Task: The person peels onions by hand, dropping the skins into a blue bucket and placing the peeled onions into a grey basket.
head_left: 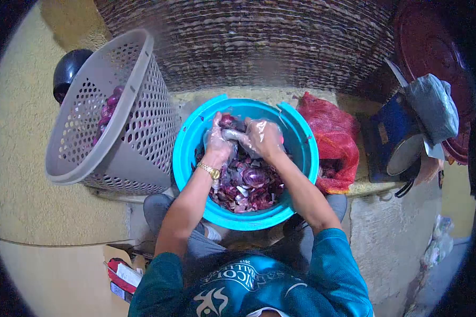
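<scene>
Both my hands wear clear plastic gloves and are close together over a turquoise basin. My left hand is closed around a red onion, whose top shows between the fingers. My right hand is curled shut against the onion's near side. A small pinkish-red bit shows at its outer edge, but what it grips is mostly hidden. Below the hands lie loose onion skins and a whole, shiny red onion.
Left of the basin, a tilted grey perforated basket holds several red onions. At right are a red mesh sack, a blue weighing scale and a grey plastic-wrapped bundle. A dark round container stands behind the basket.
</scene>
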The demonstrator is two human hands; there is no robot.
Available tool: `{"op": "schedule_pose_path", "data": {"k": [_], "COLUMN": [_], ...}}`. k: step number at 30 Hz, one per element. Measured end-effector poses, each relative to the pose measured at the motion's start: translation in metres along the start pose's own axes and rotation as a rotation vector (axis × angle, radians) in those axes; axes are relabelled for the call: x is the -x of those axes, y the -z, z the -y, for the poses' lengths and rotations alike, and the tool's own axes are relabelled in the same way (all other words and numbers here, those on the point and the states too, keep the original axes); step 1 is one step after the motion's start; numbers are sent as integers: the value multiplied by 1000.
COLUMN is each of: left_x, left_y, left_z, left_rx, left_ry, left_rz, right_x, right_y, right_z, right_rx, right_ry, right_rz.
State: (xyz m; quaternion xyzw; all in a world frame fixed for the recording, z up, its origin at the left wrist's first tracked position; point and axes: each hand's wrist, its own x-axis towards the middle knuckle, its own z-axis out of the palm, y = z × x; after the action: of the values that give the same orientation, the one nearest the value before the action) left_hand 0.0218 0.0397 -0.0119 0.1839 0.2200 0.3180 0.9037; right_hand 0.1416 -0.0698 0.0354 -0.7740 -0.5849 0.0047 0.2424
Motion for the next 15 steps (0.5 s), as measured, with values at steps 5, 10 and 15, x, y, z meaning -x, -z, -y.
{"op": "schedule_pose_path", "data": {"k": [5, 10, 15], "left_x": [1, 3, -2], "left_y": [-2, 2, 3], "left_z": [2, 1, 4], "left_rx": [125, 42, 10], "left_ry": [-35, 10, -75], "left_rz": [-35, -1, 32], "right_x": [-4, -3, 0], "right_y": [-6, 5, 1], "right_z": [11, -1, -2], "right_rx": [30, 55, 55], "right_ry": [-28, 73, 67], "right_rz": [-9, 6, 54]}}
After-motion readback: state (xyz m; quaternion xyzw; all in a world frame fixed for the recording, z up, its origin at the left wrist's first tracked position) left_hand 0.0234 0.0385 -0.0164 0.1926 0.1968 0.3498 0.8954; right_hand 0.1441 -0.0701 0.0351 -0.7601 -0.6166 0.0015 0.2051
